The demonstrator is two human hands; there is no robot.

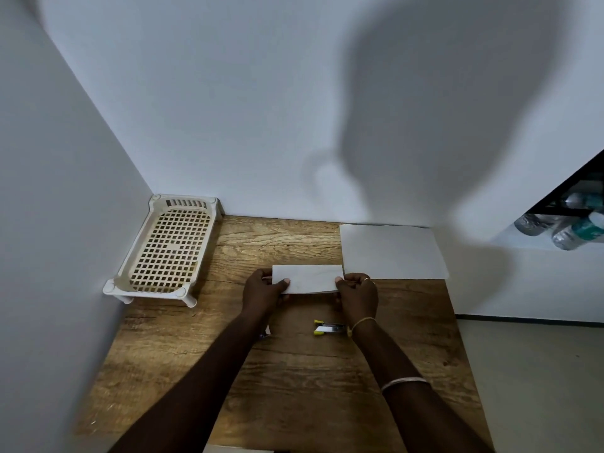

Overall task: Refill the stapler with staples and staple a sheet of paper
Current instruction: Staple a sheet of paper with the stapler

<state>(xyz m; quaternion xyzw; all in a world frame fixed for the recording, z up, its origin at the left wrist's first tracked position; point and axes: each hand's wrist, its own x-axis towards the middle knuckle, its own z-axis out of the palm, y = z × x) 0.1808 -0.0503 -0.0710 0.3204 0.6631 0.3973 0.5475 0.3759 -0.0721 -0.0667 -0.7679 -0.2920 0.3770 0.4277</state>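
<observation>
White folded sheet of paper (pixel 307 278) is being pinched at both ends by the left hand (pixel 261 291) and right hand (pixel 358 294) above a wooden table (pixel 294 371), probably squaring it for stapling; a yellow and metal stapler (pixel 328 328) is lying just beneath.

No text, label, brand or number can be read; the bottle labels (pixel 585 231) are too blurred.
</observation>
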